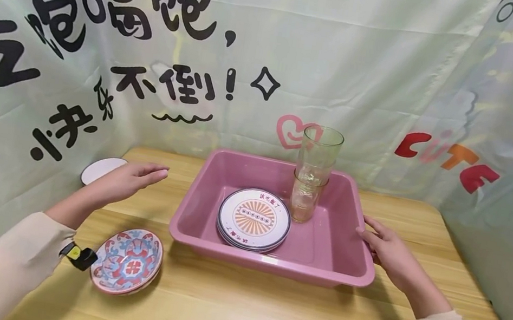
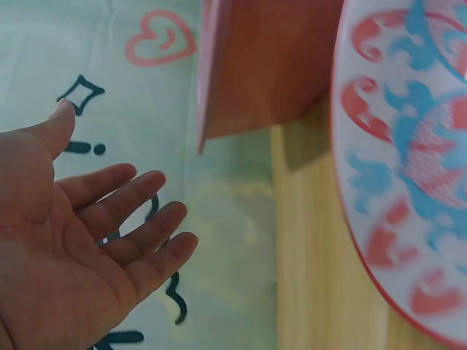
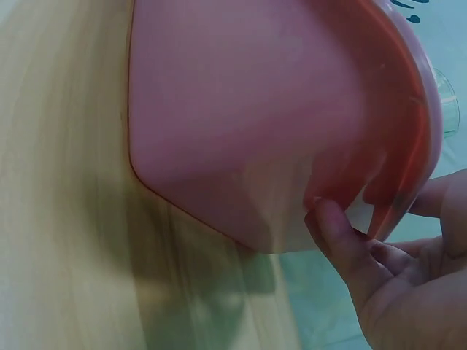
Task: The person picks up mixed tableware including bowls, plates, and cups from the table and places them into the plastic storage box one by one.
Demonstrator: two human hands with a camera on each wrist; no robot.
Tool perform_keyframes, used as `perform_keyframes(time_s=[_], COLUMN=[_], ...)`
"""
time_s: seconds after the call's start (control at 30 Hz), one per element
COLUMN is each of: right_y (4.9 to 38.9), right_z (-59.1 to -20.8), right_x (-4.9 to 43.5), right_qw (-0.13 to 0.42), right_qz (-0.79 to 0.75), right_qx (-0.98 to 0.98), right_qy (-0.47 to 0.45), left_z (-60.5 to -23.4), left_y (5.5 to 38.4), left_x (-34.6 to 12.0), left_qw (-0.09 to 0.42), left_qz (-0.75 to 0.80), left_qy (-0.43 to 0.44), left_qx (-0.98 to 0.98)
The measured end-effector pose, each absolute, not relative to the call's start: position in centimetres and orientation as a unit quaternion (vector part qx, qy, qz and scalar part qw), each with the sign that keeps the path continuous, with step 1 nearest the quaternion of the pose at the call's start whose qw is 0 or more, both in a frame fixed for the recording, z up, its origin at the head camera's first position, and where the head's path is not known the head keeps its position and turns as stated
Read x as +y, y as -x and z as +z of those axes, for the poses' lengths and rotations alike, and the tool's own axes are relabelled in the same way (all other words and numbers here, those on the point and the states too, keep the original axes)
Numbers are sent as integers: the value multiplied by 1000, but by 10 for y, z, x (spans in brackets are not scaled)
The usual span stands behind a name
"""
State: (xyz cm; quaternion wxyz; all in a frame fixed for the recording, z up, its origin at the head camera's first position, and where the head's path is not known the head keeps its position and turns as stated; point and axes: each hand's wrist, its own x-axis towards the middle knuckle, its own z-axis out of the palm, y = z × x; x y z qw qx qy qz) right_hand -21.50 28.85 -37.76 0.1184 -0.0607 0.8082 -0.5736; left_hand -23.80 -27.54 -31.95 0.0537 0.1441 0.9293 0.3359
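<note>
A pink rectangular basin sits on the table with a stack of white printed plates and stacked clear glasses inside. My right hand grips the basin's right rim; in the right wrist view its thumb lies against the outside below the rim. Left of the basin, my left hand hovers over the table, its fingers extended and nothing held. The left wrist view shows that palm bare. Nearer the left forearm are stacked red-and-blue patterned bowls.
A white round thing at the far left is partly hidden by the left arm. Printed cloth hangs behind and along both sides of the wooden table. The glasses rise well above the basin's rim.
</note>
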Motion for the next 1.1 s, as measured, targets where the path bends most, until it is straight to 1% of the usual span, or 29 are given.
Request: perform_keyframes(time_s=[0.17,0.37,0.73,1.1], right_y=[212,211,208,210], right_z=[-385,-389,-394,-397], right_x=[288,288,285,286], right_qw=[115,108,106,100], right_qz=[-598,-610,-638,-650], right_qx=[792,784,763,753], right_qy=[53,43,20,17], left_z=[-329,-348,-377,-386], left_y=[228,221,205,201], left_x=[-291,-308,-317,-319], left_qw=[78,103,143,150], left_qz=[323,315,281,287], left_qy=[-142,-158,-193,-218], left_qx=[932,930,929,920])
